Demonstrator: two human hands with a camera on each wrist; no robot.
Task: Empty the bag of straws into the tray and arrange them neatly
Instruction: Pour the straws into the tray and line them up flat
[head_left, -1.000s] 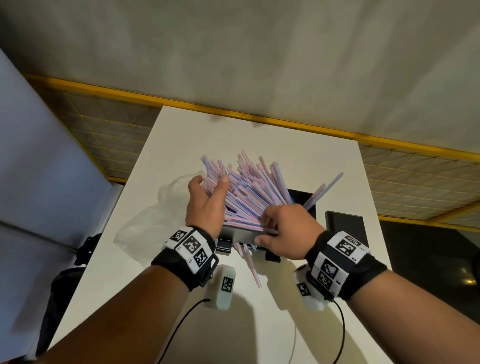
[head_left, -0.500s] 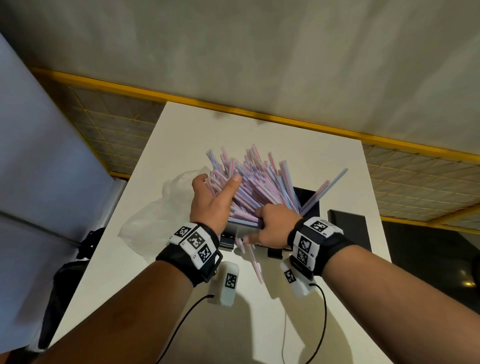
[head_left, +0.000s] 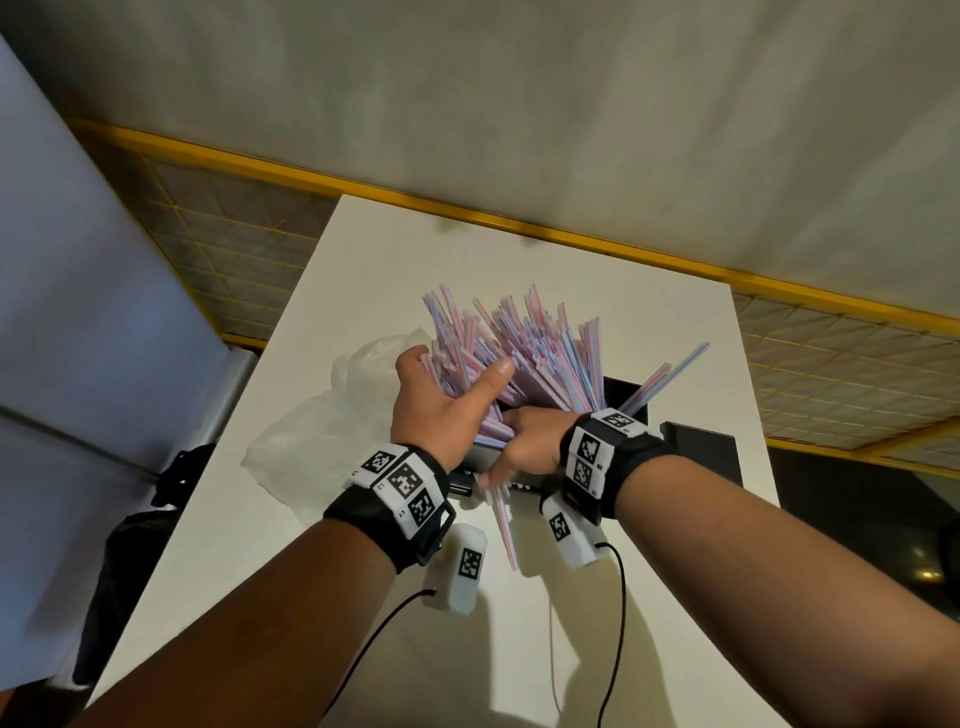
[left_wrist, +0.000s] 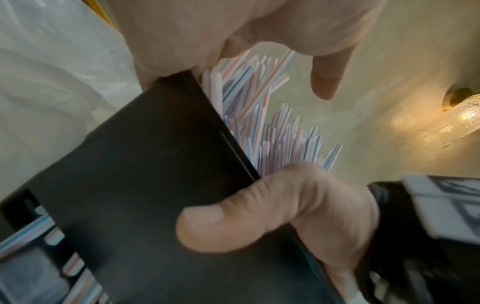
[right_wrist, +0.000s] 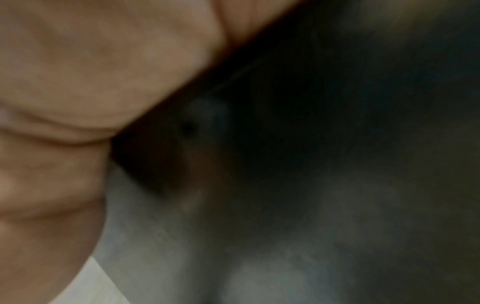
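A thick bundle of pink-and-blue striped straws (head_left: 524, 353) fans up and away out of a black tray (head_left: 626, 397), which is tilted with its near side raised. My left hand (head_left: 441, 410) brackets the bundle's left side, thumb lying over the straws and fingers behind them. My right hand (head_left: 524, 447) grips the tray's near wall; in the left wrist view its thumb (left_wrist: 233, 226) presses on the dark outer face of the tray (left_wrist: 142, 174), with the straws (left_wrist: 272, 133) beyond. The right wrist view is dark and blurred.
The empty clear plastic bag (head_left: 322, 421) lies crumpled left of the tray on the white table (head_left: 519, 639). A few loose straws (head_left: 506, 530) lie below the tray, and two straws (head_left: 670, 371) stick out to the right. Another black piece (head_left: 701, 449) sits at the right edge.
My right hand has slid left along the tray's near wall and turned its wrist up. The straws stand steeper and closer together. My left hand stays on the bundle's left side.
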